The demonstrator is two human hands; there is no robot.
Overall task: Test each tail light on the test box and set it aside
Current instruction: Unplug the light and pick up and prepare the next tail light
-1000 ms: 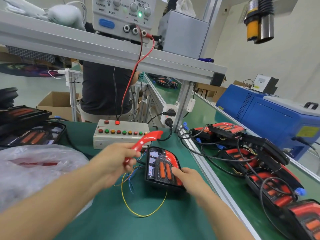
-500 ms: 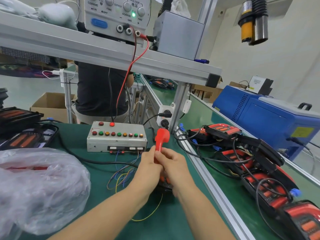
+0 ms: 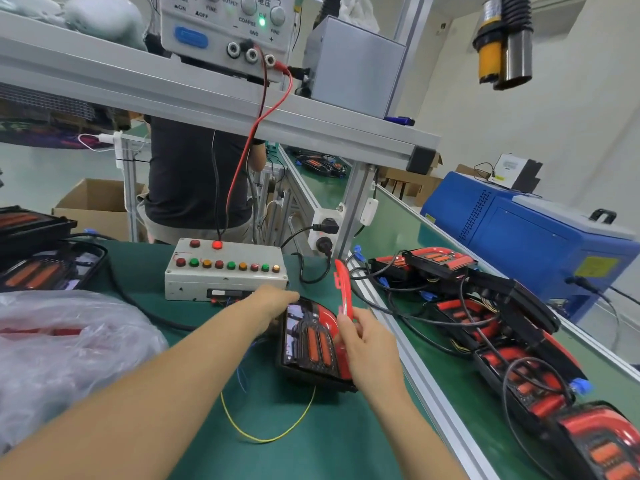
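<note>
The tail light (image 3: 313,342) is lain on the green surface (image 3: 311,441) just at 5 o'clock of the test box (image 3: 225,271), its far left edge touched by the left hand (image 3: 277,301), whose finger posture cannot be told. A curved red strip (image 3: 343,289) is pinched upright by the right hand (image 3: 367,348) at the light's 3 o'clock edge. More tail lights (image 3: 485,323) are gathered at 3 o'clock, beyond the rail.

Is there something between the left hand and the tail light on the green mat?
Nothing visible. The left hand already reaches the far top edge of the tail light, in front of the test box; whether it grips is unclear.
</note>
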